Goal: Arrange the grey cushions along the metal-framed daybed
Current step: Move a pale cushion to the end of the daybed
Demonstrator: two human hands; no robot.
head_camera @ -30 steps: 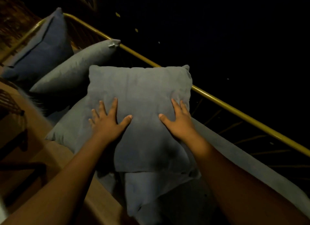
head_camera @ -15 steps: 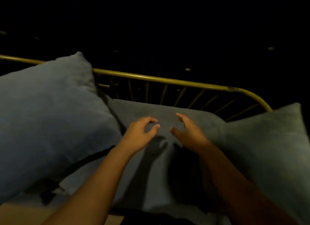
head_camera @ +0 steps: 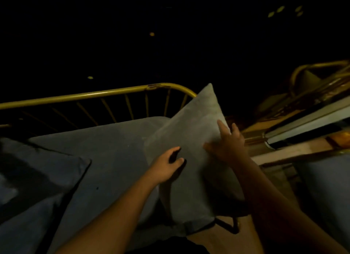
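Observation:
A light grey cushion stands tilted on one corner at the right end of the daybed, leaning toward the curved gold metal rail. My right hand grips its right edge, thumb on the front face. My left hand touches the cushion's lower left face with curled fingers and holds nothing. The grey seat pad runs leftward under the cushion. A darker grey cushion lies at the lower left, partly cut off by the frame edge.
Beyond the daybed's right end stand a low wooden table edge and a gold-framed chair. Another grey pad shows at the far right. The ground behind the rail is dark.
My view has swung right to the daybed's end. Both hands left the seat pad and moved onto the light grey cushion, which now stands tilted between them.

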